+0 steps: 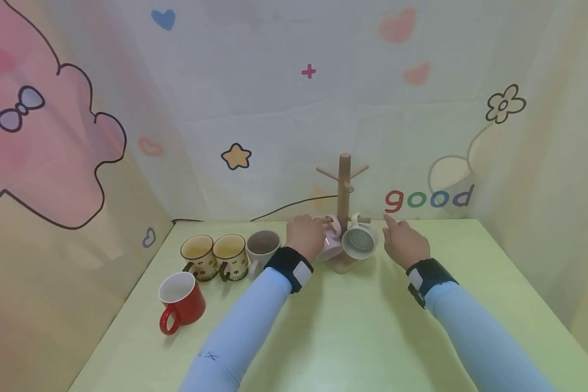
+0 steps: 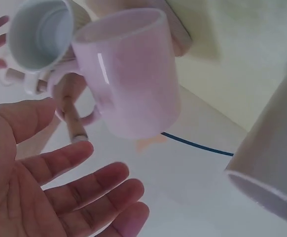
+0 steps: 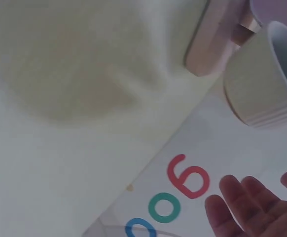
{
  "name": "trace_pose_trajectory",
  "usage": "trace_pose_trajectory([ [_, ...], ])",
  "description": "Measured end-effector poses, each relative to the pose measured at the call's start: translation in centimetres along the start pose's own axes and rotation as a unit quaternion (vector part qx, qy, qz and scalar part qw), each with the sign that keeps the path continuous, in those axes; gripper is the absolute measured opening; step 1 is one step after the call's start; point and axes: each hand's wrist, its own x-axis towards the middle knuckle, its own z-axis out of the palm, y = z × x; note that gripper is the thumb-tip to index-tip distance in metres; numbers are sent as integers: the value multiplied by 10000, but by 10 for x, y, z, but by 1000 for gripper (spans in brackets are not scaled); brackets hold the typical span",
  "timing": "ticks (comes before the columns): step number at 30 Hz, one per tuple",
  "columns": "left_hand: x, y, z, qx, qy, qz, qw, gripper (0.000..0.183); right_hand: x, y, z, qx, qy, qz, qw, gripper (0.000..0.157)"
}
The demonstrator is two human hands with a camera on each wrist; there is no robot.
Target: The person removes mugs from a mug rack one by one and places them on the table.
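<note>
A wooden mug tree stands at the back middle of the pale green table. A pink mug hangs by its handle on a lower peg, and a cream-white mug hangs beside it. My left hand is just left of the pink mug, fingers straight and apart from it, holding nothing. My right hand hovers to the right of the cream mug, fingers spread and empty.
Left of the tree stand a grey mug, two yellow dotted mugs and, nearer me, a red mug. Curtain walls close in the table on three sides; a dark cable runs along the back edge.
</note>
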Motion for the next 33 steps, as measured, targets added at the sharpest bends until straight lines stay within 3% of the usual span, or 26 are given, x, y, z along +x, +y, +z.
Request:
trace_pose_trajectory([
  [3,-11,-1,1,-253,95,-38,9996,37,-3,6,10,73,24,15,10000,52],
  [11,-38,-1,18,-934,171,195,9953,37,-9,14,38,139,168,-299,9993,70],
  [16,-50,1,29,-1649,-70,227,9860,33,-10,15,50,219,215,-424,9986,80],
  [19,-57,1,33,-1964,-452,202,9793,32,-9,16,58,342,222,-434,9982,87],
  [24,-71,2,40,-1873,-1012,279,9767,39,-8,17,66,446,241,-461,9977,96],
  [33,-84,3,45,-1569,-1112,315,9808,46,-4,15,74,497,764,-746,9930,107],
])
